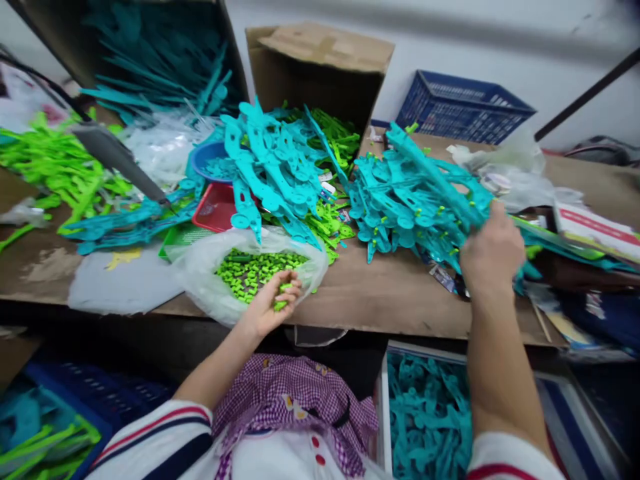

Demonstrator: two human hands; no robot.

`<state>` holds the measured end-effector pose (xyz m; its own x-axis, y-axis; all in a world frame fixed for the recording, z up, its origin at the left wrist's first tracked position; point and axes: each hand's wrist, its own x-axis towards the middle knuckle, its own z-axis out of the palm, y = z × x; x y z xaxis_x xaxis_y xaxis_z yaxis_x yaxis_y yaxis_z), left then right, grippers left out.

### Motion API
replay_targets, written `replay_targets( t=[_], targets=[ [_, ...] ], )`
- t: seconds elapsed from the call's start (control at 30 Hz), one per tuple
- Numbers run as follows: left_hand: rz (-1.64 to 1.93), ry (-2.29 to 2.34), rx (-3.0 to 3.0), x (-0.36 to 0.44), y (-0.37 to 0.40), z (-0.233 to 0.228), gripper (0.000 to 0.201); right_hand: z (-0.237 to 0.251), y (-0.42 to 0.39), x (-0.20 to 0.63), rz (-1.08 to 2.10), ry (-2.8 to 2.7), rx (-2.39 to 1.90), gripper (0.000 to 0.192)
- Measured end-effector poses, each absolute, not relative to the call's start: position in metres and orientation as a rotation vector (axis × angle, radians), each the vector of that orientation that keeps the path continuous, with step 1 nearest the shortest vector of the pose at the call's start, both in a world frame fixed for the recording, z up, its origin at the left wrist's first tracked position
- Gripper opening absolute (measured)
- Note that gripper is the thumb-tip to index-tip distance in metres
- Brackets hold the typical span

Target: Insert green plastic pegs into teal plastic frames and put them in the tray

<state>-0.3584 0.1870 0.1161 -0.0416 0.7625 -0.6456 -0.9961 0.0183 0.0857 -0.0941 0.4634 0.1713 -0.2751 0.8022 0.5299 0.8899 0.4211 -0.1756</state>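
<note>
My left hand (pixel 275 300) is over the front right rim of a clear plastic bag (pixel 200 287), its fingers curled around a few small green plastic pieces. Many more of these green pieces (pixel 245 277) lie inside the bag. Over on the right, my right hand (pixel 493 253) is closed on the near end of a long teal plastic part (pixel 435 173). That part slants across a heap of similar teal parts (pixel 390 200), some with small green pieces on them. The fingertips of my right hand are partly hidden and a little blurred.
Behind the bag stand a teal stack (pixel 275 160), a red tray (pixel 215 208) and a blue bowl (pixel 210 160). An open carton (pixel 325 50) and a blue crate (pixel 465 107) are at the back. A grey tool (pixel 120 160) hangs at left. Below the table edge sits a bin (pixel 384 413) of teal parts.
</note>
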Motion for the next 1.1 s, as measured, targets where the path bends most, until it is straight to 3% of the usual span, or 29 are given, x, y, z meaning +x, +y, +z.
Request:
replay_targets(
  t=[0.13, 0.3, 0.5, 0.57, 0.7, 0.8, 0.87, 1.0, 1.1],
  targets=[
    [1.533, 0.439, -0.839, -0.365, 0.144, 0.087, 0.021, 0.166, 0.565, -0.215, 0.008, -2.067, -1.484, 0.044],
    [1.601, 0.448, -0.888, -0.369, 0.096, 0.074, 0.021, 0.145, 0.605, -0.269, 0.198, -2.132, -1.411, 0.029],
    [1.468, 0.736, -0.551, -0.367, 0.083, 0.054, 0.025, 0.124, 0.524, -0.359, 0.41, -2.529, -0.675, 0.049],
    [1.42, 0.817, -0.366, -0.363, 0.08, 0.05, 0.027, 0.114, 0.497, -0.409, 0.534, -2.563, -0.702, 0.057],
    [1.405, 1.004, -0.168, -0.357, 0.066, 0.045, 0.033, 0.103, 0.482, -0.48, 0.493, -2.57, -0.967, 0.07],
    [1.468, 1.163, -0.157, -0.357, 0.055, 0.041, 0.038, 0.105, 0.497, -0.494, 0.507, -2.499, -1.066, 0.045],
    [1.504, 1.21, -0.155, -0.362, 0.054, 0.041, 0.04, 0.111, 0.512, -0.491, 0.582, -2.29, -1.061, 0.041],
    [1.557, 1.155, -0.078, -0.381, 0.075, 0.055, 0.037, 0.121, 0.538, -0.467, 1.081, -1.793, -0.96, 0.038],
    [1.617, 1.0, -0.01, -0.395, 0.113, 0.065, 0.031, 0.122, 0.532, -0.431, 1.5, -1.463, -0.835, 0.019]
  ],
)
